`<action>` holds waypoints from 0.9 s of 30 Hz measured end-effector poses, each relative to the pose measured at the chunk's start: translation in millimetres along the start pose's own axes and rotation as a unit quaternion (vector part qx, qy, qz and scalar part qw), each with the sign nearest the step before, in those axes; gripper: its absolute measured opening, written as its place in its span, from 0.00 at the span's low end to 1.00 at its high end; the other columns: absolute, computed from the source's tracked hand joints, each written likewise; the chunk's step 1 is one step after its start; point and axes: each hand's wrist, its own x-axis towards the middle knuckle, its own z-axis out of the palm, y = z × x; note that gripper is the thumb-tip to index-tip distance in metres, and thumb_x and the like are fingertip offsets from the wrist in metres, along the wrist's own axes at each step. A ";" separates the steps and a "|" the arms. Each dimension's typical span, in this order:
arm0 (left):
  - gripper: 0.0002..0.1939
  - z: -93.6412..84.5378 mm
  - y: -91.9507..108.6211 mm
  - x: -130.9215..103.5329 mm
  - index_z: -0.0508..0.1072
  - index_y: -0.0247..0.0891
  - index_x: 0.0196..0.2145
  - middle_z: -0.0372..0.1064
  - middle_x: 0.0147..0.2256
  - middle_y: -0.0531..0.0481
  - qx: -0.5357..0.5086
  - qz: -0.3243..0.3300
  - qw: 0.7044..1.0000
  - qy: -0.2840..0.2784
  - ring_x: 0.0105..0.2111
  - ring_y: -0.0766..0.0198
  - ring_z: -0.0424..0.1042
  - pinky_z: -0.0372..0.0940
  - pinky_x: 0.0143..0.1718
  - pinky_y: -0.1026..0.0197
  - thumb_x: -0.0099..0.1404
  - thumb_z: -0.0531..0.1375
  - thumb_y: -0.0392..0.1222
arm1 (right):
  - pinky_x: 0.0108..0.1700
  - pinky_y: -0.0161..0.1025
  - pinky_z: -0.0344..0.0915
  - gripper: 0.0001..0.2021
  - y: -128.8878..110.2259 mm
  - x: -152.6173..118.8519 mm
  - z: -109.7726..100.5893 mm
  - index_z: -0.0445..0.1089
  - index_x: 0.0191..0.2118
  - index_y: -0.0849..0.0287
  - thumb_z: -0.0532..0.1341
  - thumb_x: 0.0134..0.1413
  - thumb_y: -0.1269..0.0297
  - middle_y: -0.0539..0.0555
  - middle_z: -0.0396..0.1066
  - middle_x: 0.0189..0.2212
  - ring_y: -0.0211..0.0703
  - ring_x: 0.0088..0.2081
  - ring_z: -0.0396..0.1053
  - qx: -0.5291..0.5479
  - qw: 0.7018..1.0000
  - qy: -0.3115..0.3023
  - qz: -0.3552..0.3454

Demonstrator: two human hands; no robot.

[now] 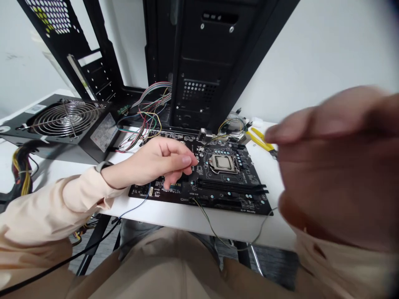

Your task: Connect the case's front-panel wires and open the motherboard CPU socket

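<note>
My left hand (165,162) is over the left half of a black motherboard (183,199), its thumb and fingertips drawn together in a pinch. Anything between those fingertips is too small or hidden to make out. Right of these fingers, a metal-framed processor socket (223,163) holds a square processor. Black memory slots (230,185) run along the board below it. My right hand (333,162) is raised close to the camera at the right, above the table and apart from the board. Motion blurs its fingers, and what it may hold cannot be seen.
A black computer case (199,58) stands behind the board. To the left sits a power supply (68,124) with a round fan grille. Yellow-handled pliers (260,139) lie at the right. Thin coloured wires (152,112) spill from the case; another wire (215,232) hangs over the table's front edge.
</note>
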 end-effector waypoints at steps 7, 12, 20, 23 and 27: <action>0.07 2.5 -2.7 -2.0 0.74 0.36 0.29 0.67 0.16 0.57 0.077 -0.030 0.997 -0.001 0.12 0.73 0.63 0.58 0.13 0.72 0.57 0.64 0.43 | 0.34 0.37 0.64 0.05 37.4 2.3 34.5 0.63 0.31 0.57 0.58 0.55 0.73 0.50 0.66 0.30 0.36 0.33 0.66 -0.055 0.993 -0.107 0.001; 0.03 7.3 0.7 -2.2 0.74 0.36 0.27 0.68 0.17 0.58 0.067 -0.052 0.996 -0.014 0.12 0.73 0.63 0.59 0.13 0.71 0.53 0.63 0.37 | 0.32 0.35 0.66 0.05 35.9 -3.3 38.4 0.65 0.32 0.58 0.57 0.55 0.74 0.51 0.69 0.28 0.35 0.31 0.67 -0.109 0.980 -0.160 -0.051; 0.03 10.6 0.9 1.5 0.72 0.36 0.22 0.67 0.15 0.59 0.025 -0.133 0.990 -0.047 0.13 0.74 0.64 0.61 0.13 0.73 0.49 0.63 0.34 | 0.33 0.35 0.69 0.07 28.1 -7.3 41.2 0.68 0.34 0.57 0.56 0.55 0.76 0.53 0.71 0.30 0.37 0.33 0.70 -0.163 0.956 -0.183 -0.163; 0.03 11.1 0.4 2.3 0.72 0.36 0.21 0.67 0.15 0.59 0.002 -0.165 0.985 -0.051 0.13 0.74 0.63 0.62 0.13 0.73 0.48 0.64 0.34 | 0.34 0.36 0.70 0.07 31.3 -10.4 41.7 0.68 0.34 0.57 0.57 0.56 0.76 0.53 0.72 0.30 0.37 0.33 0.70 -0.175 0.951 -0.181 -0.177; 0.02 10.4 -0.9 3.5 0.73 0.35 0.21 0.67 0.16 0.58 -0.008 -0.182 0.982 -0.055 0.15 0.73 0.64 0.62 0.13 0.73 0.47 0.64 0.33 | 0.34 0.38 0.70 0.07 35.6 -12.2 41.7 0.68 0.36 0.56 0.57 0.56 0.75 0.53 0.72 0.31 0.38 0.33 0.69 -0.187 0.943 -0.183 -0.204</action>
